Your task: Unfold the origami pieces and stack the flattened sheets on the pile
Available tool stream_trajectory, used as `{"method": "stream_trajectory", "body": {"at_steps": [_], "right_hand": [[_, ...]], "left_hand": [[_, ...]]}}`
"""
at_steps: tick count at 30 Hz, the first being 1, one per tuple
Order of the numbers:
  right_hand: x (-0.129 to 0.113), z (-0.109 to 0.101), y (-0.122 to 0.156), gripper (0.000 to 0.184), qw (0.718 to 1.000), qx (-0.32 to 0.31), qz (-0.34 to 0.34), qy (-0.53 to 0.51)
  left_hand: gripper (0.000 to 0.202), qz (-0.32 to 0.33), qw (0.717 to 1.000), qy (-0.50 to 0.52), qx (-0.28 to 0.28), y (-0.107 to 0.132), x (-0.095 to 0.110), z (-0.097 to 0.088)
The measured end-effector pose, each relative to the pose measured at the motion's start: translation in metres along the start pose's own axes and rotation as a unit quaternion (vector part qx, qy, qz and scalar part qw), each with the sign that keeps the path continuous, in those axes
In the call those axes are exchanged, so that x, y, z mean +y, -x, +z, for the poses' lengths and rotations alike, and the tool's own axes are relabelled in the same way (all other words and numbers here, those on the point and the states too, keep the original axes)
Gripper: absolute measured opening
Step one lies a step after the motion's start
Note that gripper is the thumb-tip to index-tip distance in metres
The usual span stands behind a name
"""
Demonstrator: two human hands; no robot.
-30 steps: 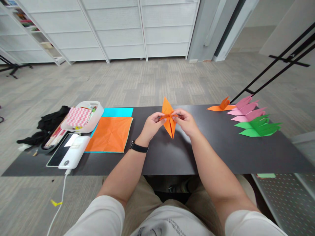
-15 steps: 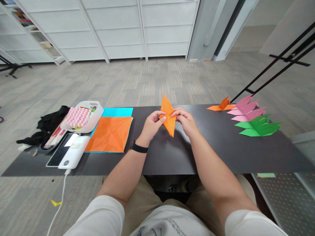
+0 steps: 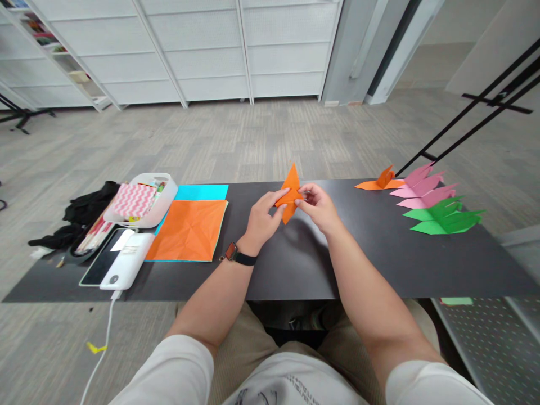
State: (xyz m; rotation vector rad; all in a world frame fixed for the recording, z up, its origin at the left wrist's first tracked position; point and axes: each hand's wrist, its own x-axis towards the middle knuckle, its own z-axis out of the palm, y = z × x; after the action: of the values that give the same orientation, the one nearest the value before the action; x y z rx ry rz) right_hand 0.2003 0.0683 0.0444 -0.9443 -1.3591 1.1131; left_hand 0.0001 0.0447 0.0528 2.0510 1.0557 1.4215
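Observation:
A partly folded piece of orange origami paper (image 3: pixel 290 181) is held above the dark table (image 3: pixel 291 275), with one long point upward and a shorter one downward. My left hand (image 3: pixel 265 216) pinches its left side between thumb and fingers. At its right edge, the thumb and index finger of my right hand (image 3: pixel 318 207) close on the paper. Folded paper cranes stand at the table's right end: an orange one (image 3: pixel 385 180), pink ones (image 3: pixel 424 185) and green ones (image 3: pixel 447 218).
To my left lies a stack of square sheets, orange (image 3: pixel 192 230) on top and blue (image 3: pixel 202 192) beneath. Beyond it are a white basket (image 3: pixel 169 197), a phone (image 3: pixel 99 267), a white power bank (image 3: pixel 129 261) with a cable, and black cloth (image 3: pixel 90 205). A black stand (image 3: pixel 459 121) rises behind the cranes.
The orange paper has turned in my hands and shifted slightly right, its lower point now shorter. My left wrist has rolled, showing the watch face. My right thumb has come to the paper's front.

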Motion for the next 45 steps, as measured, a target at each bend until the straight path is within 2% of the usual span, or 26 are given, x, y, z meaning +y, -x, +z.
{"method": "stream_trajectory", "body": {"at_steps": [3, 7, 16, 19, 23, 29, 33, 37, 39, 45], "right_hand": [[-0.001, 0.000, 0.000, 0.033, 1.000, -0.014, -0.013, 0.002], [-0.004, 0.001, 0.001, 0.033, 0.999, -0.035, -0.031, 0.016], [-0.007, 0.001, 0.004, 0.034, 0.998, -0.033, -0.055, 0.021], [-0.009, 0.000, 0.004, 0.022, 0.994, -0.037, -0.085, 0.053], [-0.016, 0.001, 0.007, 0.002, 0.976, -0.006, -0.155, 0.155], [-0.024, 0.004, 0.012, 0.008, 0.955, 0.065, -0.198, 0.212], [-0.023, 0.004, 0.013, 0.011, 0.952, 0.054, -0.203, 0.224], [-0.020, 0.004, 0.012, 0.030, 0.950, 0.016, -0.205, 0.233], [-0.018, 0.004, 0.012, 0.033, 0.951, 0.019, -0.213, 0.224], [-0.016, 0.003, 0.011, 0.010, 0.935, 0.091, -0.240, 0.246]], "left_hand": [[0.038, 0.031, 0.999, -0.039, -0.003, 0.001, 0.003, -0.002], [0.038, 0.027, 0.998, -0.063, 0.009, 0.002, 0.000, -0.001], [0.032, 0.041, 0.996, -0.081, 0.026, 0.001, 0.000, -0.002], [0.030, 0.042, 0.995, -0.081, 0.026, 0.001, 0.001, -0.003], [0.028, 0.050, 0.996, -0.063, 0.036, 0.000, 0.002, -0.003], [0.029, 0.033, 0.995, -0.079, 0.045, -0.001, 0.002, -0.003], [0.026, 0.031, 0.993, -0.093, 0.064, -0.002, 0.002, -0.005], [0.019, 0.040, 0.992, -0.091, 0.074, -0.001, 0.002, -0.006], [0.017, 0.056, 0.991, -0.088, 0.082, -0.001, 0.002, -0.006], [0.017, 0.076, 0.985, -0.131, 0.086, -0.001, -0.001, -0.005]]}}
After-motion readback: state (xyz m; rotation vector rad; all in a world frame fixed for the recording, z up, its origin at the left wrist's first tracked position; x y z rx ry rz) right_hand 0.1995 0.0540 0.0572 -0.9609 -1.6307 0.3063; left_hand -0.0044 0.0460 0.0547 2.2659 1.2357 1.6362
